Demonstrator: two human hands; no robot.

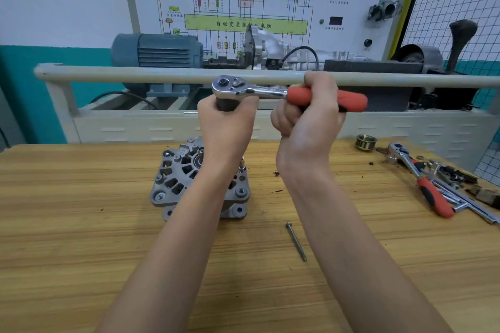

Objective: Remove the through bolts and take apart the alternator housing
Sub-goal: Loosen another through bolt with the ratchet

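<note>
Head camera view, from above a wooden workbench: the right hand is wrapped in a fist around the red grip of a ratchet wrench, held raised well above the bench. The left hand curls around the dark socket fitted under the wrench's chrome head, fingers closed on it. Both forearms reach up from the bottom edge of the frame, the left one crossing in front of the alternator.

The alternator sits on the bench below the left wrist, its ribbed grey housing facing up, bolt heads visible at its corners. One long through bolt lies loose on the wood just to the right of the housing, between the two forearms, apart from it.

Farther right, near the bench's back edge, stands a grooved metal pulley. Beside it a second ratchet with a red and black handle lies among a scatter of sockets, bars and small parts.

Behind the bench, a pale rail runs across a training rig carrying a blue-grey electric motor and a silver gearbox. A wiring-diagram board stands upright behind them.
</note>
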